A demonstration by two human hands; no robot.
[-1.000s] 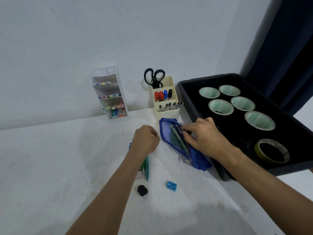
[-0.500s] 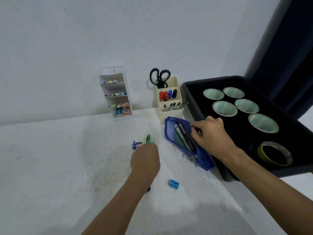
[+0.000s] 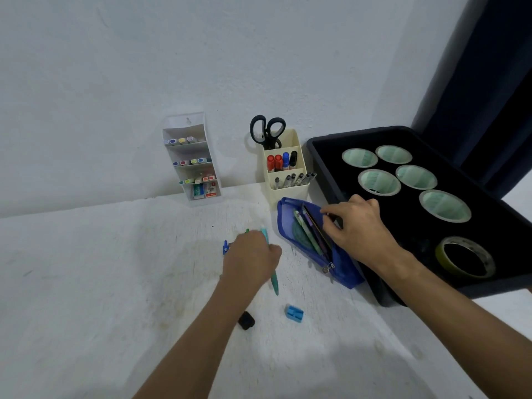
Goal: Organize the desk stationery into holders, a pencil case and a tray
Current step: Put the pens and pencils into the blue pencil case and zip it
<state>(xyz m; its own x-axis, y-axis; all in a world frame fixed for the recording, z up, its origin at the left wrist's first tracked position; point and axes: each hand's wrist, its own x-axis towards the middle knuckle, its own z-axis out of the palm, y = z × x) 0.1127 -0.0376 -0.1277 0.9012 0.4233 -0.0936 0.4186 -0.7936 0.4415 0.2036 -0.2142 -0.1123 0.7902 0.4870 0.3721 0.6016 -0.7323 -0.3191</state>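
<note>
A: Left hand point(image 3: 253, 259)?
B: Knuckles up over the white surface point(image 3: 86, 283), fingers curled round a teal pen point(image 3: 273, 279); the tip pokes out past the fingers, the barrel trails back toward the wearer. A green pen end point(image 3: 247, 231) and a small blue piece point(image 3: 225, 248) show just beyond the hand. What that blue piece is, unclear, mostly hidden.

A: Right hand point(image 3: 359, 228)?
B: On the far edge of the blue pencil case point(image 3: 342, 269), fingers pinching its rim. Case lies unzipped against the black tray point(image 3: 322, 168), with pens and a green protractor point(image 3: 300, 237) inside.

A: Loose items?
B: Blue sharpener point(image 3: 294, 313) and a black eraser point(image 3: 246, 320) near the left forearm, apart from each other.

A: Back of the surface?
B: Cream holder point(image 3: 288, 194) with scissors point(image 3: 267, 132), markers point(image 3: 280, 162) and pens. White tiered holder point(image 3: 191, 159) with highlighters against the wall. Tray holds five tape rolls point(image 3: 378, 182) plus a yellowish one point(image 3: 463, 257).
</note>
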